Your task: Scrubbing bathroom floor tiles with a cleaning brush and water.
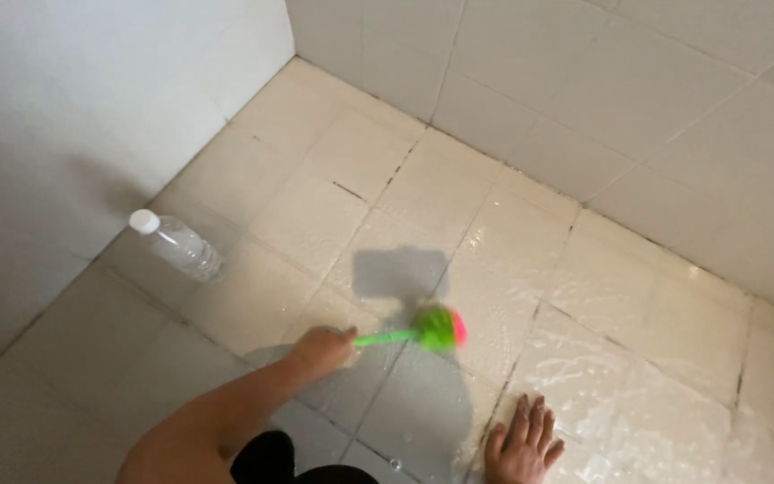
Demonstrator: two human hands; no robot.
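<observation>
Cream tiled floor [333, 215], dark grout lines, wet and glossy across the right and middle, duller and drier toward the near left. White tiled wall [638, 90] along the far side, plain white wall [64, 125] on the left, meeting in the far corner. Square shadow on the floor at the middle, just beyond the brush.

Clear plastic bottle [179, 246] with a white cap, standing tilted near the left wall, well apart from both hands.

Left hand [322, 346] at the middle near edge, fingers [338, 336] clenched around the green handle of a scrubbing brush [423, 332]. Handle running rightward from the fist; round head, green with pink on its far-right side, blurred, over the wet tile just to the right of the hand. Cannot tell whether the head touches the floor. Bare forearm leading back to the near left edge.

Right hand [521, 441] at the near edge, right of the brush, palm down flat on the wet floor, fingers spread and released, holding nothing. Brush head lying to the far left of this hand, near but apart.
</observation>
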